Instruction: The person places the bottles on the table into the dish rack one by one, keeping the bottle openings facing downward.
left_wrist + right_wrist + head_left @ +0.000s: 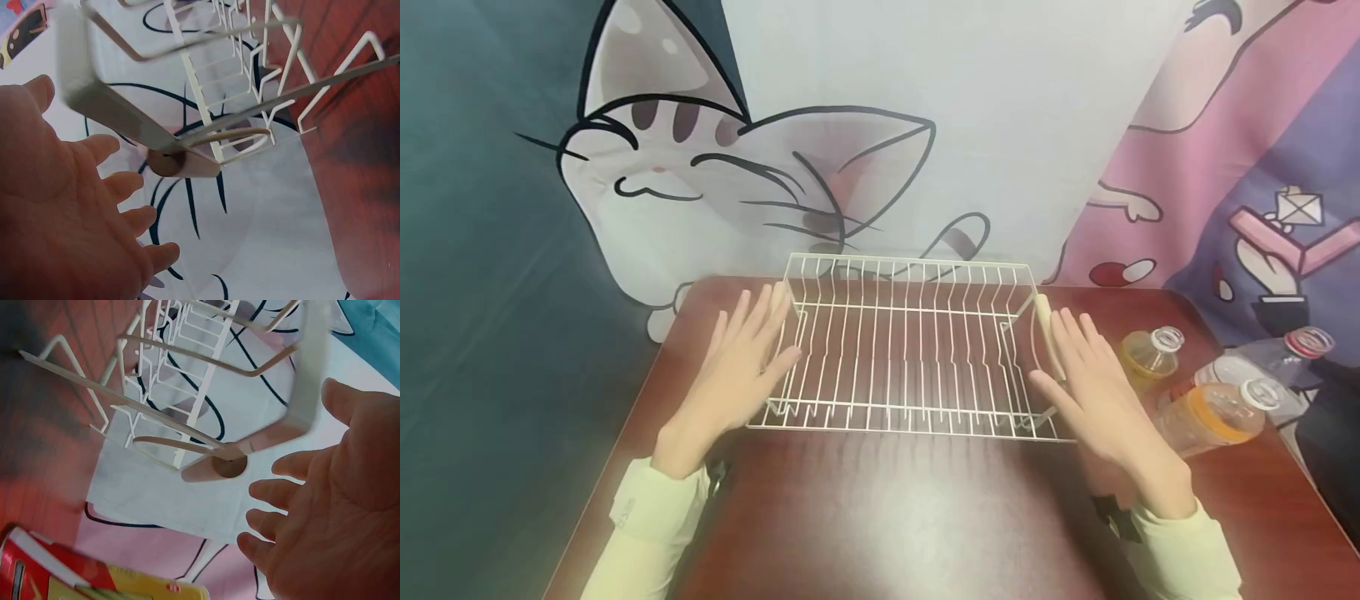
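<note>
A white wire dish rack (891,309) stands on the dark red table, with a pale handle (1048,333) at its right end. My left hand (737,358) is beside the rack's left end, fingers extended and palm facing it. In the left wrist view a gap shows between those fingers and the left handle (131,125). At the opposite end is my right hand (1097,396), its palm also turned toward the rack. Its relaxed fingers are apart from the handle (275,437) in the right wrist view. Neither hand holds anything.
To the right of my right hand stand a small bottle (1142,358), an orange-banded bottle (1213,417) and a clear red-capped bottle (1262,362). A red and yellow container (94,575) shows low in the right wrist view. A cat-print cloth (1015,100) hangs behind the table (880,517).
</note>
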